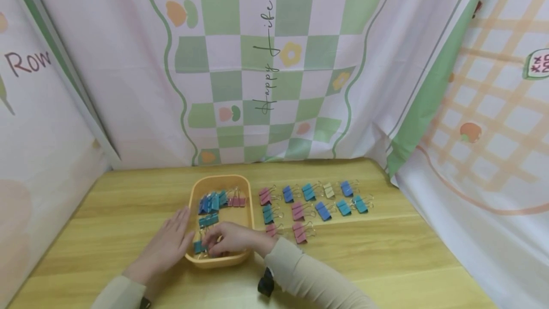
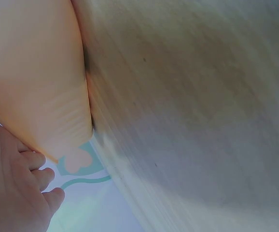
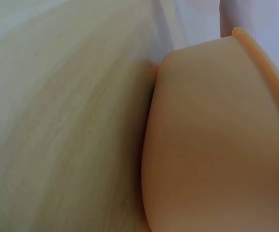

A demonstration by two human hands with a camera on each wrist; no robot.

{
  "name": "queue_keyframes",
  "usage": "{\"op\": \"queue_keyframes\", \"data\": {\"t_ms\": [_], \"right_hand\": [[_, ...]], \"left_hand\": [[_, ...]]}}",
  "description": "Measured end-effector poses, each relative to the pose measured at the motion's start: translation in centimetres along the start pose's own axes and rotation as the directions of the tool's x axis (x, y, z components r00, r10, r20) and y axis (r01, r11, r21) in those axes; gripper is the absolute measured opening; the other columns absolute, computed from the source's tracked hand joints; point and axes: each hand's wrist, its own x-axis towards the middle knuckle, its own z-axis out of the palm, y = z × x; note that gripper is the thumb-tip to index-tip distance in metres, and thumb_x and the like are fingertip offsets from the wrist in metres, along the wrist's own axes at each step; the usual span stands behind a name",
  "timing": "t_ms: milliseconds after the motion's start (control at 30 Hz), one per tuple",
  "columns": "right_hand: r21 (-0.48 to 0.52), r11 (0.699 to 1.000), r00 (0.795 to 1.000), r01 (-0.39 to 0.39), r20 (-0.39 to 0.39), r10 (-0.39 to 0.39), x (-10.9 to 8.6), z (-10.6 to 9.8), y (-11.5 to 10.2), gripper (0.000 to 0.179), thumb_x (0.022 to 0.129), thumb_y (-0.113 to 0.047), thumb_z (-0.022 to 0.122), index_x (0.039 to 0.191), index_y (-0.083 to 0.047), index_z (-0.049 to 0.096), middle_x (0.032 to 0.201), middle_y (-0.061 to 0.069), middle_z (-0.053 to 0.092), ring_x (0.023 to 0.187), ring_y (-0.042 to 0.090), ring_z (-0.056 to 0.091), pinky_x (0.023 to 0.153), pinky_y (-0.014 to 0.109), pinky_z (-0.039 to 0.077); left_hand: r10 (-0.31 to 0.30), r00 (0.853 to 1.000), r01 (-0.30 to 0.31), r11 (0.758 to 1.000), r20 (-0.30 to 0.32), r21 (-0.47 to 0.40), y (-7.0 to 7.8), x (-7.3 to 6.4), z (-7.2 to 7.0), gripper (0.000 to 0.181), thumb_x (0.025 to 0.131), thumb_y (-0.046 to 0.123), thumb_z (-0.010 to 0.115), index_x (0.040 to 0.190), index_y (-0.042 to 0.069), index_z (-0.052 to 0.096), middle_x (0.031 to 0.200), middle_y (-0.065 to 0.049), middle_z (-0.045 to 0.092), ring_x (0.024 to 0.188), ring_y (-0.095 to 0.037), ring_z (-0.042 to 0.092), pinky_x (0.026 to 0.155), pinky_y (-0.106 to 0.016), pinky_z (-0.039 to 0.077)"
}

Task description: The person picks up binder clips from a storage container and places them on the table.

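Observation:
An orange-yellow plastic tray (image 1: pixel 251 223) holds several binder clips, blue and teal ones (image 1: pixel 213 201) bunched at the back left and a pink one (image 1: pixel 237 201) beside them. My right hand (image 1: pixel 233 237) reaches in over the front right rim, fingers bent and thumb drawn towards them. Its fingertips are right at a teal binder clip (image 1: pixel 198 247) in the front left corner; I cannot tell whether they pinch it. Along the tray's left side my left hand (image 1: pixel 169 240) lies with fingers extended against the rim. The left wrist view shows those fingers (image 2: pixel 44 179) beside the tray wall (image 2: pixel 38 72).
Right of the tray, pink, blue, teal and yellow binder clips (image 1: pixel 323 211) lie in rough rows on the wooden table (image 1: pixel 364 261). One pink clip (image 1: pixel 271 230) is next to my right forearm. A black object (image 1: pixel 266 284) is under the right sleeve. Printed curtains (image 1: pixel 274 85) enclose the table.

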Motion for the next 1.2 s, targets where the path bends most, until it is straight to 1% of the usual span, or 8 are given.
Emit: {"op": "queue_keyframes", "data": {"t_ms": [167, 333, 567, 700, 900, 967, 1067, 1200], "right_hand": [[0.007, 1.000, 0.999, -0.010, -0.031, 0.010, -0.2, 0.0, -0.1, 0.020, 0.082, 0.000, 0.064, 0.102, -0.003, 0.065, 0.076, -0.005, 0.061, 0.063, 0.011, 0.059, 0.054, 0.024, 0.053], [0.052, 0.999, 0.999, -0.014, -0.045, 0.017, -0.4, -0.1, -0.2, 0.014, 0.083, 0.001, 0.063, 0.096, -0.002, 0.065, 0.074, -0.003, 0.061, 0.062, 0.012, 0.060, 0.056, 0.024, 0.053], [0.084, 0.996, 0.996, -0.005, -0.084, 0.012, -0.6, -0.7, -0.1, 0.020, 0.080, 0.010, 0.058, 0.094, -0.003, 0.066, 0.076, -0.002, 0.060, 0.061, 0.014, 0.061, 0.056, 0.024, 0.053], [0.119, 0.993, 0.992, 0.003, -0.123, 0.012, -0.7, -0.9, 0.0, 0.017, 0.082, 0.008, 0.059, 0.094, -0.002, 0.066, 0.077, -0.002, 0.062, 0.061, 0.015, 0.061, 0.056, 0.026, 0.054], [0.132, 0.991, 0.986, 0.002, -0.167, 0.021, -1.4, -1.7, 0.0, 0.011, 0.084, 0.001, 0.061, 0.094, -0.002, 0.065, 0.079, -0.001, 0.062, 0.064, 0.013, 0.062, 0.058, 0.025, 0.054], [0.151, 0.989, 0.985, 0.003, -0.174, 0.023, -1.6, -2.1, 0.0, 0.011, 0.085, 0.000, 0.062, 0.096, -0.001, 0.064, 0.080, 0.000, 0.062, 0.066, 0.014, 0.062, 0.059, 0.027, 0.054], [0.185, 0.982, 0.982, 0.027, -0.189, 0.009, -2.0, -2.6, 0.1, 0.011, 0.085, -0.001, 0.061, 0.096, 0.001, 0.063, 0.080, 0.002, 0.063, 0.068, 0.017, 0.064, 0.062, 0.031, 0.055], [0.239, 0.969, 0.974, 0.069, -0.226, -0.014, -2.6, -3.2, 0.0, 0.005, 0.085, 0.001, 0.061, 0.090, 0.002, 0.062, 0.079, 0.007, 0.063, 0.071, 0.027, 0.065, 0.065, 0.041, 0.055]], "left_hand": [[-0.003, 1.000, 0.003, 1.000, 0.001, 0.005, 0.0, 0.0, 0.0, 0.059, 0.100, 0.029, 0.034, 0.140, -0.012, 0.020, 0.146, -0.025, 0.019, 0.133, -0.041, 0.017, 0.106, -0.053, 0.018], [-0.003, 1.000, 0.003, 1.000, 0.003, 0.008, 0.1, -0.1, 0.0, 0.059, 0.100, 0.029, 0.034, 0.140, -0.012, 0.020, 0.146, -0.025, 0.019, 0.133, -0.041, 0.018, 0.106, -0.053, 0.018], [-0.005, 1.000, 0.005, 1.000, -0.002, -0.004, 0.2, -0.1, -0.1, 0.058, 0.100, 0.028, 0.034, 0.140, -0.012, 0.020, 0.146, -0.025, 0.018, 0.133, -0.041, 0.017, 0.106, -0.053, 0.017], [-0.004, 1.000, 0.004, 1.000, 0.000, 0.003, 0.2, -0.1, -0.1, 0.059, 0.100, 0.029, 0.034, 0.140, -0.012, 0.020, 0.146, -0.025, 0.018, 0.133, -0.041, 0.016, 0.106, -0.052, 0.017], [-0.006, 1.000, 0.006, 1.000, 0.004, -0.007, 0.2, -0.1, -0.1, 0.059, 0.100, 0.029, 0.033, 0.140, -0.012, 0.019, 0.146, -0.024, 0.017, 0.133, -0.041, 0.016, 0.106, -0.053, 0.017], [-0.008, 1.000, 0.008, 1.000, 0.004, -0.010, 0.2, -0.1, -0.1, 0.059, 0.100, 0.030, 0.033, 0.141, -0.011, 0.019, 0.147, -0.024, 0.016, 0.133, -0.041, 0.015, 0.106, -0.053, 0.016], [-0.010, 1.000, 0.010, 1.000, 0.002, -0.008, 0.2, -0.1, 0.0, 0.059, 0.100, 0.030, 0.032, 0.141, -0.011, 0.018, 0.147, -0.024, 0.016, 0.133, -0.040, 0.015, 0.106, -0.052, 0.016], [-0.009, 1.000, 0.009, 1.000, 0.000, -0.009, 0.3, -0.1, -0.1, 0.059, 0.100, 0.029, 0.033, 0.141, -0.011, 0.018, 0.147, -0.024, 0.016, 0.134, -0.040, 0.015, 0.107, -0.052, 0.016]]}}
